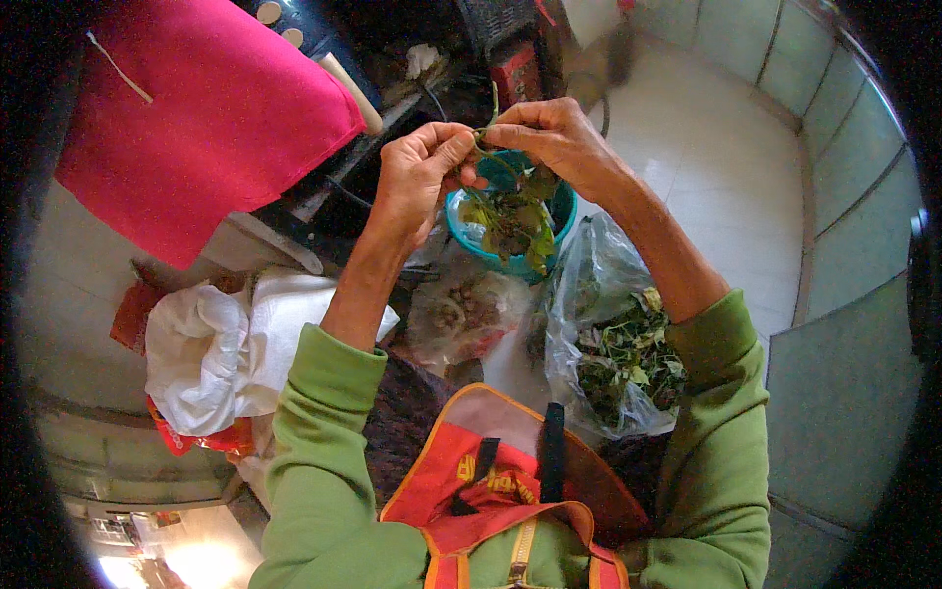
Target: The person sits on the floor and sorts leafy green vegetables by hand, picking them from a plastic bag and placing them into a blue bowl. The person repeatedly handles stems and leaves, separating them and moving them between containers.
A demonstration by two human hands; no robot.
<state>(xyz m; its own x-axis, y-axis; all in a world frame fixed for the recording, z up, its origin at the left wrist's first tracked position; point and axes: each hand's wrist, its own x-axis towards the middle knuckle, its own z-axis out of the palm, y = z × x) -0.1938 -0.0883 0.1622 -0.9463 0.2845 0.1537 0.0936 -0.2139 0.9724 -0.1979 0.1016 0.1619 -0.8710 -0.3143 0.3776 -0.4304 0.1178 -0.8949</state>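
Above a teal plastic bucket (569, 208), both hands meet on one thin green plant stem (494, 103). My left hand (421, 173) pinches it between thumb and fingertips, and my right hand (556, 143) pinches it just beside. Limp green and yellowish leaves (515, 221) hang below the hands, in front of the bucket's opening; which of them belong to the held stem I cannot tell. A clear plastic bag (570, 316) stands to the right of the bucket, with a heap of leafy greens (633, 361) inside.
Another clear bag (464, 309) with brownish contents lies below the bucket. White sacks (199, 353) are at the left. A pink cloth (221, 125) covers part of a dark surface at upper left. The tiled floor (714, 169) and tiled wall (846, 390) are at the right.
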